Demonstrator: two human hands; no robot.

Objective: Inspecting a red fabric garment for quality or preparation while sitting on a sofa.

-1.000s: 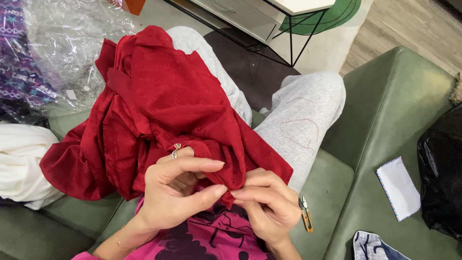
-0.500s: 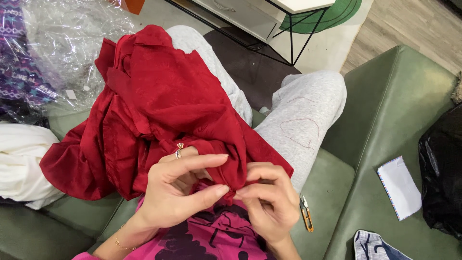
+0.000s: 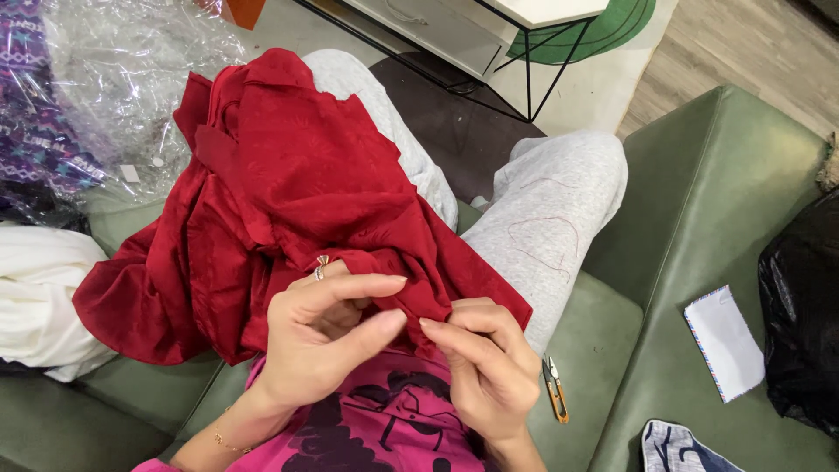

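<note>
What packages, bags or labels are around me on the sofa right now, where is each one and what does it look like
Clear plastic bag: upper left beside the red cloth, crumpled, see-through, with a small white tag.
White envelope: on the green sofa at right, flat rectangle, striped red and blue edge.
Black plastic bag: far right edge, shiny, bulging.
No screens or signs visible.

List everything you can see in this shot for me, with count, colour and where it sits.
red garment: 1, red, heaped on the lap
thread snips: 1, orange and black, on the sofa by the right hand
envelope: 1, white, on the sofa at right
black bag: 1, black, far right
plastic wrap: 1, clear, upper left
white cloth: 1, white, left edge
sofa: 1, green
side table: 1, white top, black frame, on the floor
left hand: pinching the garment edge
right hand: pinching the same edge
</note>
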